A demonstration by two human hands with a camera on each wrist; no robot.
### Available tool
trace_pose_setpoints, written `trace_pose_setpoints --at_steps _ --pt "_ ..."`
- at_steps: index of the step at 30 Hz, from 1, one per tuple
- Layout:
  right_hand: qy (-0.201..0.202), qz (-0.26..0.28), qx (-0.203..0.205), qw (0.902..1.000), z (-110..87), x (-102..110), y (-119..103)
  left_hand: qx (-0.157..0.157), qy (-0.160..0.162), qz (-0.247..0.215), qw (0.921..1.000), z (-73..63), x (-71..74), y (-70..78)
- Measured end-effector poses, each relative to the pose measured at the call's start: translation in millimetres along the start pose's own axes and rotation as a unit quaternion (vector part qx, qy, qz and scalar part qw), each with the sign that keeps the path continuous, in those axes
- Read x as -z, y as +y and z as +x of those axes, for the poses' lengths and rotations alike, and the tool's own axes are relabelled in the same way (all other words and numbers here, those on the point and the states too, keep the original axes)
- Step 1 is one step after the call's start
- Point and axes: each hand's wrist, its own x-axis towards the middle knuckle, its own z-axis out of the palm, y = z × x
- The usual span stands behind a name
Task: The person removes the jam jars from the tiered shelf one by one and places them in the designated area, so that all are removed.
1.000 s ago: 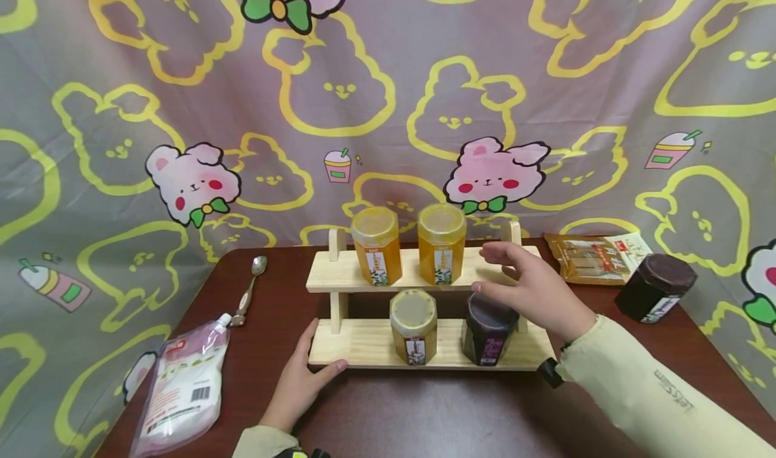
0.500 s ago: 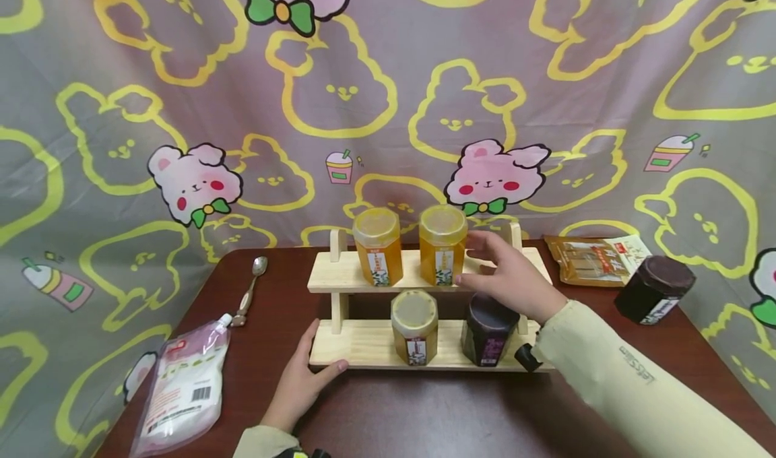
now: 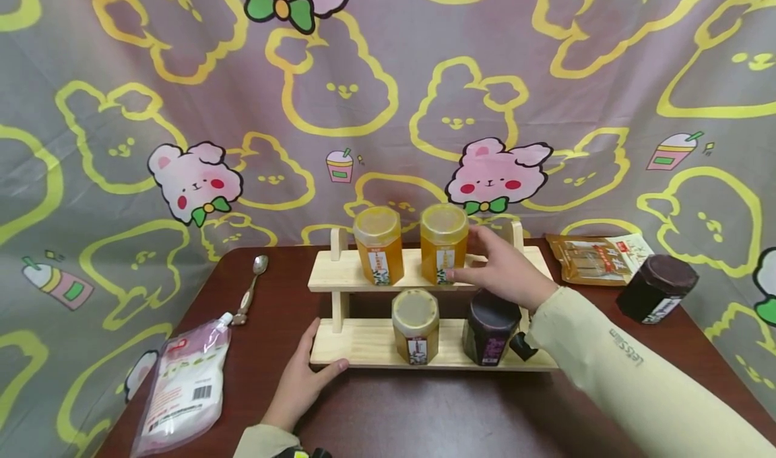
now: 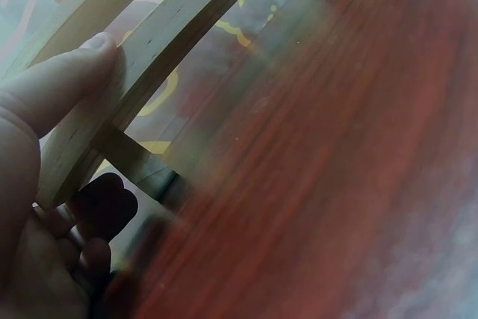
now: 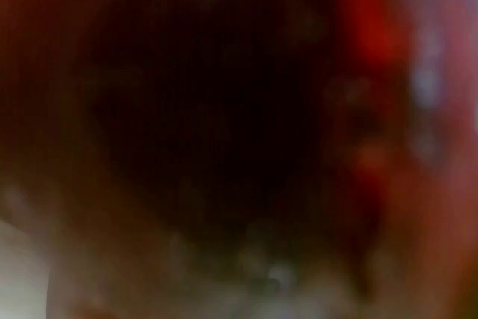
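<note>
A two-tier wooden rack (image 3: 358, 342) stands on the table. My left hand (image 3: 301, 377) grips the left end of its lower shelf; in the left wrist view the thumb lies on the wood (image 4: 160, 42) and the fingers curl at its edge. On the upper shelf stand two amber honey jars, a left jar (image 3: 379, 246) and a right jar (image 3: 441, 242). My right hand (image 3: 503, 269) holds the right jar from its right side, thumb across the front, other fingertips hidden behind. The right wrist view is dark and blurred.
The lower shelf carries a pale-lidded jar (image 3: 415, 326) and a dark jar (image 3: 490, 329), just below my right hand. Another dark jar (image 3: 657, 288) and a brown food packet (image 3: 591, 259) lie at right. At left are a spoon (image 3: 250, 289) and a white spouted pouch (image 3: 184, 384).
My right hand has moved left along the upper shelf, and its thumb and fingers have come around the right honey jar. The left hand has stayed on the rack.
</note>
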Motion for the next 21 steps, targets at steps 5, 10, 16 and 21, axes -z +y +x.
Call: trace_pose_setpoints --at_steps 5,10,16,21 --pt "-0.002 -0.007 0.003 1.0000 3.1 1.1 -1.5 0.000 -0.002 0.001 1.0000 -0.1 -0.7 -0.2" --pt "-0.007 -0.003 0.005 1.0000 4.7 1.7 -1.6 -0.004 0.001 0.003 1.0000 1.2 -0.4 0.4" --pt "-0.005 -0.014 0.010 0.9998 6.3 0.2 1.4 0.001 -0.001 0.006 1.0000 0.8 0.3 1.9" --pt "-0.001 -0.033 0.010 0.9994 6.7 -1.2 3.4 0.008 -0.002 0.005 1.0000 0.2 0.3 1.9"
